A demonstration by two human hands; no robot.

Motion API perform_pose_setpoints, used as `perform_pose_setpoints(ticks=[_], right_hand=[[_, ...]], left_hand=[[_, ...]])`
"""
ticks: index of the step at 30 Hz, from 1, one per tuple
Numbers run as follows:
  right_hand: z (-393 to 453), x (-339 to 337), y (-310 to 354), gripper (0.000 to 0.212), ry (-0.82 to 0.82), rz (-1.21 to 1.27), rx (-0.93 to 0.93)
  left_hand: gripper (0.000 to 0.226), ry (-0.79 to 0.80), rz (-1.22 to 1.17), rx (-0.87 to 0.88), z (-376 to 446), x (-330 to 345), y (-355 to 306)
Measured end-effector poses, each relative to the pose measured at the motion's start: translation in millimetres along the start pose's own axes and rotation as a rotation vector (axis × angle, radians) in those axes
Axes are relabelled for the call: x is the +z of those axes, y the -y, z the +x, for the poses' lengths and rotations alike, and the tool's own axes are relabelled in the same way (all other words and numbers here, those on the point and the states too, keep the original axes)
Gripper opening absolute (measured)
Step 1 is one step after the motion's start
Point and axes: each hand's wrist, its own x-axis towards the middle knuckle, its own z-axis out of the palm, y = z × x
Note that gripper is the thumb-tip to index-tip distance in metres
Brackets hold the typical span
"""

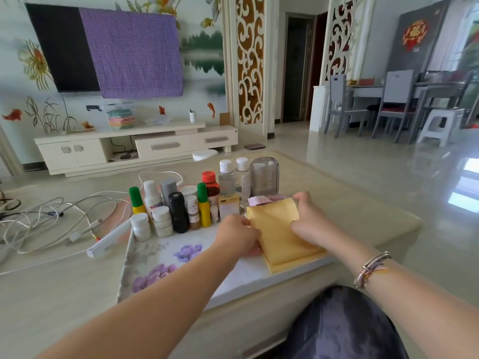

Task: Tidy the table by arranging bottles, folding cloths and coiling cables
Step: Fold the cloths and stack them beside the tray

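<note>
A folded yellow cloth (278, 230) lies on the right part of a flowered tray (160, 257) on the low table. My left hand (237, 235) pinches its left edge and my right hand (309, 220) grips its right side. A pink patterned cloth (261, 200) peeks out behind the yellow one. Several bottles (178, 203) stand bunched along the tray's far side, among them two green-capped yellow ones and a black one. Loose white and grey cables (51, 224) lie tangled on the table to the left.
A white bar-shaped device (108, 242) rests against the tray's left rim. The table edge (375, 244) runs close on the right. Beyond it stand a TV cabinet (134, 146), grey chairs and a stool (440, 123). My knee (344, 325) is at the bottom.
</note>
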Motion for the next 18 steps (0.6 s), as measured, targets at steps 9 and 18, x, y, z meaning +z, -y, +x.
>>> perform_pose_setpoints(ticks=[9, 18], right_hand=[[-15.2, -6.9, -1.4, 0.071, -0.011, -0.150, -0.150], [-27.8, 3.2, 3.3, 0.056, 0.178, -0.628, -0.193]], left_hand=[[0.013, 0.088, 0.156, -0.023, -12.3, -2.4, -6.3], [0.020, 0.100, 0.066, -0.064, -15.1, 3.5, -9.1]])
